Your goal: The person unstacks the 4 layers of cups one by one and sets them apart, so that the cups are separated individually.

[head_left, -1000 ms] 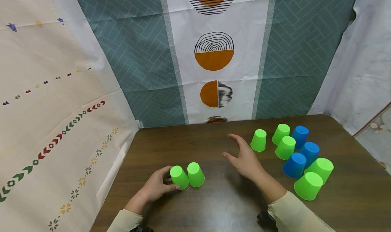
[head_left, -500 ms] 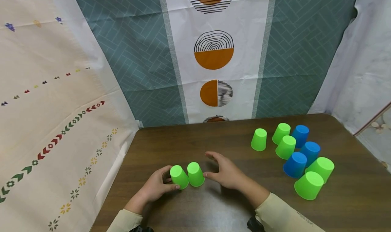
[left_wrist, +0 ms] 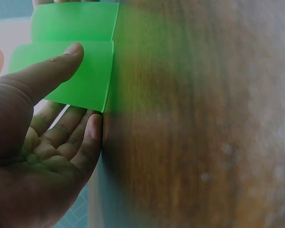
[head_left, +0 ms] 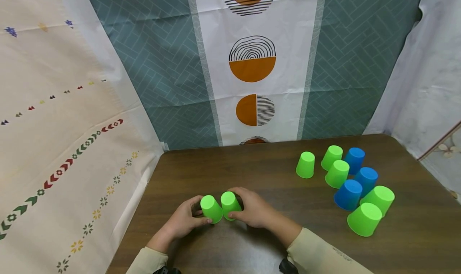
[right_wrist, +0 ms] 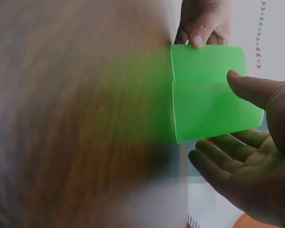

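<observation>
Two upside-down green cups stand side by side near the front middle of the table. My left hand holds the left green cup, thumb in front and fingers behind. Around the right green cup my right hand has its thumb at the front and its fingers at the far side. The left wrist view shows the left thumb lying on the near cup, whose rim is down at the wood. In the right wrist view the thumb reaches over the nearer cup; how firmly it presses is hard to tell.
On the right of the brown table stand several more upturned cups. A lone green cup is leftmost there, with blue cups and green ones grouped beside it. Cloth curtains hang behind and at the sides.
My right hand has come leftward and toward me from the open table to the right green cup, and its fingers have closed around it. The left hand stays on its cup.
</observation>
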Tool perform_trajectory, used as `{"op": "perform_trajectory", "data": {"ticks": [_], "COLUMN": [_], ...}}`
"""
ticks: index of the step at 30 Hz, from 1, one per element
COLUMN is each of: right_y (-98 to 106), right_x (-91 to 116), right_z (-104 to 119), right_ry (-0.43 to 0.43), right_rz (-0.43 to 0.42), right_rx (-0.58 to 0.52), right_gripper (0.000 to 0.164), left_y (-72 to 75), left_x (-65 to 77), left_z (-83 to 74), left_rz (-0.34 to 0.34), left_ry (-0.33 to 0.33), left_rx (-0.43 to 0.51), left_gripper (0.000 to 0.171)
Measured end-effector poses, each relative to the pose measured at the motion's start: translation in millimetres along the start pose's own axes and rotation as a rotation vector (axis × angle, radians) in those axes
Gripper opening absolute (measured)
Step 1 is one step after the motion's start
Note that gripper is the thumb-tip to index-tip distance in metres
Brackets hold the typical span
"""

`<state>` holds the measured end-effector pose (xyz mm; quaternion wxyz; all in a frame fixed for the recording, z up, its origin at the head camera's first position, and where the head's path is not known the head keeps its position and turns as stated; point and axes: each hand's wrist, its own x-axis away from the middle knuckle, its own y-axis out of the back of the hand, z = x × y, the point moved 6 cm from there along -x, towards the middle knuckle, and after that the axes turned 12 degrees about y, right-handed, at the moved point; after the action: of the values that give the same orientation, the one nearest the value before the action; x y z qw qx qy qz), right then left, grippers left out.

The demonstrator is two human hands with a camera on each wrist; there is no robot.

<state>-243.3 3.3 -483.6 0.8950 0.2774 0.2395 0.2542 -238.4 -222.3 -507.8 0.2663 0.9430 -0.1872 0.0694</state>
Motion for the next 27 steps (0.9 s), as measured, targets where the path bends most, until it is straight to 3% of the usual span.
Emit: {"op": "perform_trajectory", "data": {"ticks": [9, 15, 20, 27], "right_y": [-1.9, 5.7, 25.4, 61.6], "right_x": [-1.6, 0.6, 8.5, 26.9], "right_z": [-0.1, -2.7, -6.5, -19.9], "right_ry": [-0.042, -0.038, -0.035, -0.1], "right_rz": [-0.012, -0.083, -0.164, -0.281], "right_rx": [0.003, -0.024, -0.046, -0.053], "right_gripper": [0.056, 0.055, 0.053, 0.054], "left_y": [0.4, -0.7, -0.2, 0.1], "left_x": [-0.6, 0.0, 0.2, 0.6], "left_z": [0.5, -1.9, -3.5, -2.0], "left_rz": [-0.002, 0.005, 0.008, 0.007], "left_ry": [0.001, -0.002, -0.005, 0.001], "left_rx": [-0.005, 0.004, 0.011, -0.003], "left_gripper": [0.058, 0.059, 0.06, 0.061]}}
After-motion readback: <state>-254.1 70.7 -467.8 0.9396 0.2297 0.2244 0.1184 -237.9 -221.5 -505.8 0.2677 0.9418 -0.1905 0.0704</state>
